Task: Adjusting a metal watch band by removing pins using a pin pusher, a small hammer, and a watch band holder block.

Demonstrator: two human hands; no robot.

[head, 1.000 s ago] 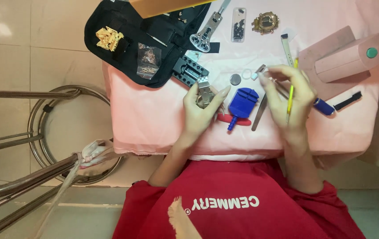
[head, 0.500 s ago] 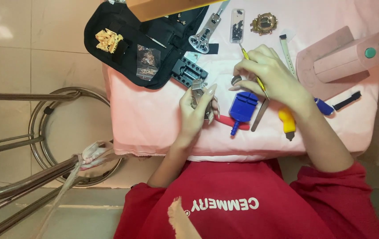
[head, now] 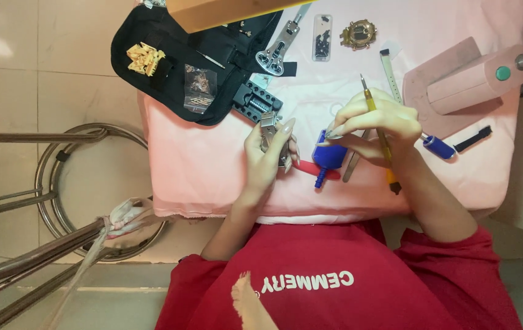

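My left hand (head: 265, 156) pinched the silver metal watch band (head: 270, 127) upright for access, while my right hand (head: 376, 125) gripped a slim yellow-handled pin tool (head: 376, 125) pen-fashion.

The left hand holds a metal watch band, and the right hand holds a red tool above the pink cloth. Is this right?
Not quite. In the head view the right hand holds a yellow tool, not red. The left hand does hold the metal watch band, above the pink cloth.

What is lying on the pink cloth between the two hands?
In the head view, a blue tool with a red part under it lies between the left hand and the right hand.
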